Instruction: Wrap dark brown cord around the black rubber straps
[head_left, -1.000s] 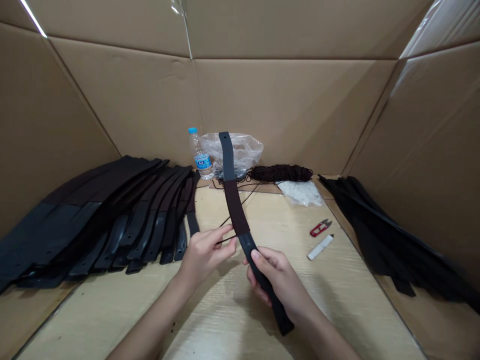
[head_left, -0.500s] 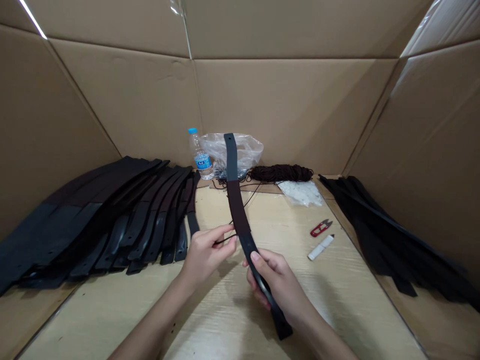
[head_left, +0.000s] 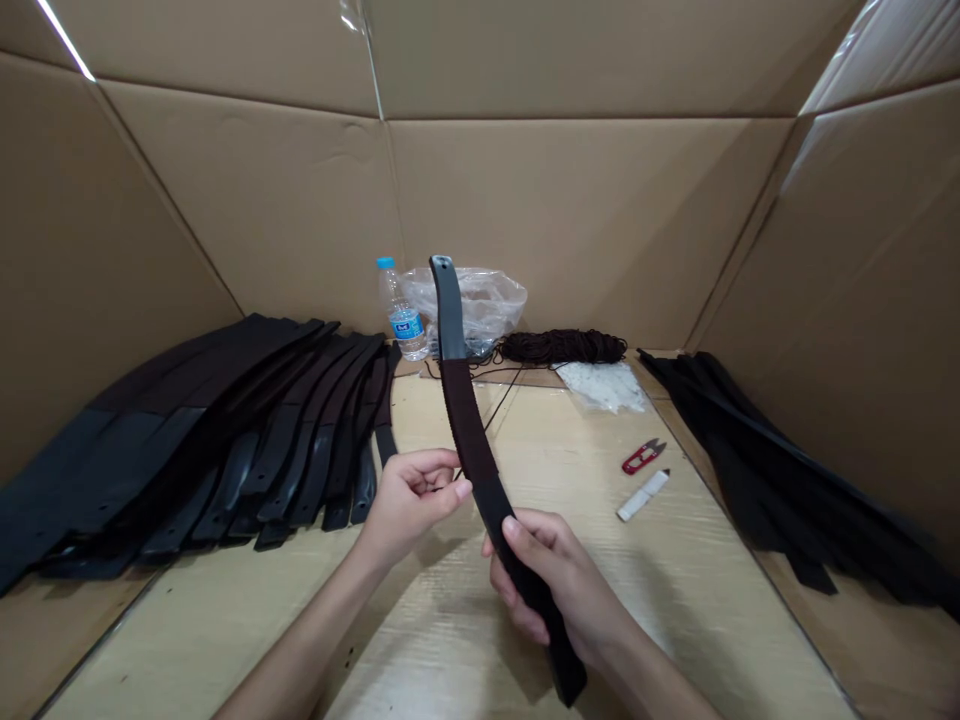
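Observation:
A long, curved black strip stands tilted in front of me, its middle wound with dark brown cord and a small hole near its top end. My right hand is closed around the bare lower part, thumb on the front face. Beside the lower end of the winding, my left hand is closed, its fingers on the dark cord at the strip's left edge. Another stretch of that cord runs from behind the strip up toward a brown cord bundle at the back.
Many wound strips lie piled at left; bare black strips lie at right. Red thread snips and a whitish stick-like object rest on the table. A water bottle, plastic bag and white packet stand near the cardboard wall.
The strip has turned a little and its top has shifted left. My left hand has drawn its fingers in closer to the strip's edge; my right hand keeps its hold.

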